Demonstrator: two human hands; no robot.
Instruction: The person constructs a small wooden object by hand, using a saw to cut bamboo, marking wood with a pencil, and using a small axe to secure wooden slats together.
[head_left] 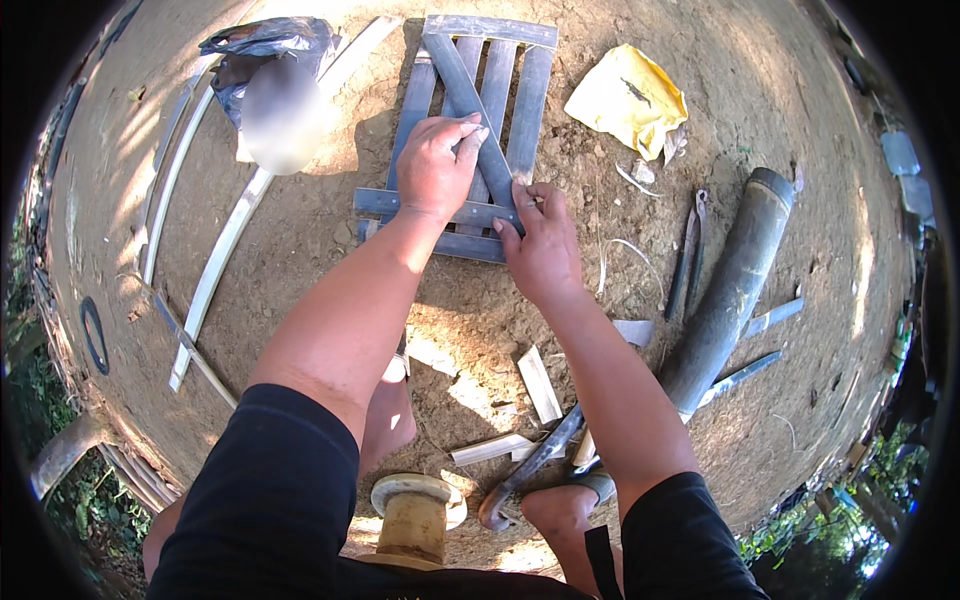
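Observation:
A small frame of grey flat slats (527,100) lies on the dirt in front of me, with crosspieces at its far and near ends. One diagonal slat (458,75) runs across it from the far left to the near right. My left hand (437,168) is closed over the middle of this slat, thumb and forefinger pinched together; what they hold, if anything, is hidden. At the slat's near right end, my right hand (545,238) grips it between thumb and fingers, beside the near crosspiece (470,213).
To the right lie pliers (690,250), a thick dark pipe (735,275) and a yellow sheet (630,100). A hooked dark bar (530,470) and a spool-shaped piece (415,520) are near my feet. Long pale strips (222,265) and a black plastic bag (270,50) lie left.

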